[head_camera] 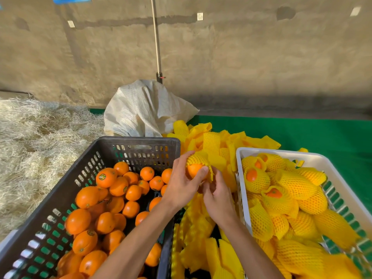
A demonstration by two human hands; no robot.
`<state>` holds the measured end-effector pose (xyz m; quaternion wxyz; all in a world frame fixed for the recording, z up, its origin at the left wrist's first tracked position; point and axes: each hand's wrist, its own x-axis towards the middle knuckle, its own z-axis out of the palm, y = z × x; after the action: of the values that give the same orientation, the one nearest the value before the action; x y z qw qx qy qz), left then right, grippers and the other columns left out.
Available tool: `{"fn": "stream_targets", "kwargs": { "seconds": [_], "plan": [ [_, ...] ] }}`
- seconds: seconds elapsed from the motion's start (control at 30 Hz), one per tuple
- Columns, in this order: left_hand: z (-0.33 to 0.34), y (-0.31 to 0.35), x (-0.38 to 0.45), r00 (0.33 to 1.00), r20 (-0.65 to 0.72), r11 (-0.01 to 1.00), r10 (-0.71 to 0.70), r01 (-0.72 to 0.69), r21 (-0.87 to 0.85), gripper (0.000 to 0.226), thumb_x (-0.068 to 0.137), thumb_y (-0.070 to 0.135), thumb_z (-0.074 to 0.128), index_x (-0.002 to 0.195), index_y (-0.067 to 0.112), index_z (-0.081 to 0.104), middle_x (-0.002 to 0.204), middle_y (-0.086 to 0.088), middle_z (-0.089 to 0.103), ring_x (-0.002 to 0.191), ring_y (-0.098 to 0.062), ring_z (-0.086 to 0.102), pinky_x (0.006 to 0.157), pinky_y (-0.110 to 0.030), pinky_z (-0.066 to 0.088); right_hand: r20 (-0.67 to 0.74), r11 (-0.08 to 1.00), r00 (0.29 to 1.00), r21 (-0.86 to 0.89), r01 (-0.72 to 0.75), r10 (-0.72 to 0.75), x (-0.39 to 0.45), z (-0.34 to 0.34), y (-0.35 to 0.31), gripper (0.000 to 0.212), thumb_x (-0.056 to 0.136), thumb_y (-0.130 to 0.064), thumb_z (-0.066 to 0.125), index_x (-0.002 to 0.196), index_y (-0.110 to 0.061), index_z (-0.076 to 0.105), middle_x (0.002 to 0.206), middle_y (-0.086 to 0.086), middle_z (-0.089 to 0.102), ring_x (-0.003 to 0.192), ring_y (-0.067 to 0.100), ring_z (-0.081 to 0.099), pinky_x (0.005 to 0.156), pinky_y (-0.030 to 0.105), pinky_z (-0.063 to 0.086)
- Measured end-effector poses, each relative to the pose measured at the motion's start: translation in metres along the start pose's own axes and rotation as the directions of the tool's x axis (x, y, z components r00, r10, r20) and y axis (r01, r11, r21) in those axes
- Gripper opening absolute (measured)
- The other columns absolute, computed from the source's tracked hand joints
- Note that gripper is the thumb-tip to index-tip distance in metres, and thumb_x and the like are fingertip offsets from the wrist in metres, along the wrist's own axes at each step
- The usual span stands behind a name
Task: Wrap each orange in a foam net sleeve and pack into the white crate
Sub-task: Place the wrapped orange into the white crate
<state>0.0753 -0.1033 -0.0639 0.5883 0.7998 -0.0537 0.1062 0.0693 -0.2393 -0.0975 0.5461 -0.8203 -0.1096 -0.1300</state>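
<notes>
Black crate (138, 144) of oranges w/ foam sleeves (213, 141) beside.

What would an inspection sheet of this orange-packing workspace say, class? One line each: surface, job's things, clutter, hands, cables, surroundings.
Surface: green cloth under the crates.
Job's things: black crate of bare oranges; white crate of sleeved oranges; loose foam sleeves heaped between them.
Clutter: white woven sack; straw pile.
Hands: left hand grips an orange half covered by a sleeve; right hand pinches the sleeve's lower edge.
Cables: nothing seen.
Surroundings: bare wall; pole against it.
</notes>
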Motion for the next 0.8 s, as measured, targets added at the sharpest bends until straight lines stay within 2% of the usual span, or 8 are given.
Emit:
{"fn": "stream_targets", "kwargs": {
  "seconds": [0.07, 0.13, 0.3, 0.4, 0.5, 0.67, 0.73, 0.8],
  "plan": [
    [0.001, 0.0, 0.0, 0.997, 0.075, 0.999, -0.019, 0.022, -0.031, 0.072, 0.091, 0.039, 0.077, 0.149, 0.038, 0.034, 0.137, 0.0, 0.052, 0.116, -0.011, 0.063, 0.091, -0.032, 0.059, -0.017, 1.0, 1.0, -0.014, 0.019, -0.019, 0.0, -0.003, 0.001, 0.049, 0.103, -0.036, 0.05, 0.15, -0.034, 0.038, 0.123, -0.051, 0.047, 0.105, -0.032, 0.045, 0.081, -0.009, 0.034],
    [0.001, 0.001, -0.001, 0.996, 0.089, 1.0, -0.014, 0.016, -0.019, 0.075, 0.087, 0.028, 0.08, 0.146, 0.034, 0.035, 0.133, -0.003, 0.056, 0.113, -0.018, 0.065, 0.094, -0.043, 0.058, -0.036, 0.997, 0.999, -0.069, 0.03, -0.032, 0.0, -0.005, 0.002, 0.052, 0.102, -0.032, 0.053, 0.152, -0.03, 0.04, 0.129, -0.028, 0.052, 0.107, -0.02, 0.048, 0.082, -0.01, 0.033],
    [0.002, 0.001, -0.002, 0.994, -0.088, 0.993, 0.071, -0.062, 0.102, 0.07, 0.08, 0.031, 0.088, 0.139, 0.03, 0.049, 0.155, 0.003, 0.039, 0.147, -0.015, 0.037, 0.114, -0.043, 0.043, -0.177, 0.986, 0.981, -0.159, 0.048, -0.076, 0.005, -0.012, 0.004, 0.039, 0.103, -0.017, 0.056, 0.142, -0.014, 0.058, 0.112, -0.003, 0.072, 0.091, -0.004, 0.06, 0.073, -0.006, 0.04],
    [0.0, 0.0, -0.002, 0.972, -0.222, 0.997, 0.071, -0.064, 0.038, 0.062, 0.082, 0.032, 0.086, 0.133, 0.032, 0.051, 0.132, 0.005, 0.057, 0.12, -0.016, 0.06, 0.095, -0.046, 0.056, -0.193, 0.947, 0.947, -0.242, 0.209, -0.258, 0.003, -0.009, -0.005, 0.032, 0.098, -0.009, 0.065, 0.13, -0.005, 0.067, 0.089, 0.005, 0.077, 0.072, 0.008, 0.069, 0.063, 0.005, 0.048],
    [0.001, -0.002, -0.003, 0.952, -0.301, 0.997, 0.057, -0.068, -0.026, 0.057, 0.084, 0.029, 0.083, 0.13, 0.032, 0.051, 0.116, 0.014, 0.061, 0.104, -0.01, 0.065, 0.084, -0.039, 0.06, -0.189, 0.852, 0.874, -0.388, 0.352, -0.447, 0.001, -0.003, -0.006, 0.029, 0.093, -0.006, 0.068, 0.12, 0.002, 0.071, 0.075, 0.008, 0.072, 0.055, 0.018, 0.063, 0.047, 0.025, 0.053],
    [0.004, -0.006, -0.002, 0.94, -0.341, 0.999, -0.01, 0.026, 0.043, 0.072, 0.086, 0.04, 0.081, 0.146, 0.031, 0.04, 0.136, 0.01, 0.048, 0.119, 0.003, 0.051, 0.098, -0.021, 0.049, -0.073, 0.673, 0.779, -0.559, 0.485, -0.623, 0.006, -0.005, 0.002, 0.025, 0.096, -0.005, 0.064, 0.118, 0.006, 0.072, 0.074, 0.007, 0.069, 0.052, 0.018, 0.061, 0.047, 0.029, 0.055],
    [0.002, -0.005, -0.002, 0.957, -0.289, 0.996, 0.012, 0.014, 0.09, 0.07, 0.088, 0.038, 0.078, 0.147, 0.039, 0.041, 0.134, 0.011, 0.039, 0.115, 0.014, 0.043, 0.091, -0.006, 0.042, -0.112, 0.739, 0.808, -0.491, 0.461, -0.579, 0.004, -0.005, 0.002, 0.026, 0.093, -0.006, 0.068, 0.118, 0.001, 0.073, 0.083, 0.007, 0.074, 0.06, 0.018, 0.066, 0.053, 0.025, 0.057],
    [0.001, -0.004, -0.002, 0.974, -0.224, 0.992, 0.046, -0.019, 0.122, 0.066, 0.088, 0.032, 0.079, 0.143, 0.045, 0.046, 0.13, 0.009, 0.036, 0.116, 0.013, 0.042, 0.083, -0.004, 0.044, -0.188, 0.89, 0.905, -0.339, 0.306, -0.383, 0.003, -0.008, -0.001, 0.032, 0.093, -0.017, 0.068, 0.125, -0.01, 0.07, 0.092, -0.001, 0.075, 0.068, 0.013, 0.068, 0.059, 0.006, 0.048]
  ]
}}
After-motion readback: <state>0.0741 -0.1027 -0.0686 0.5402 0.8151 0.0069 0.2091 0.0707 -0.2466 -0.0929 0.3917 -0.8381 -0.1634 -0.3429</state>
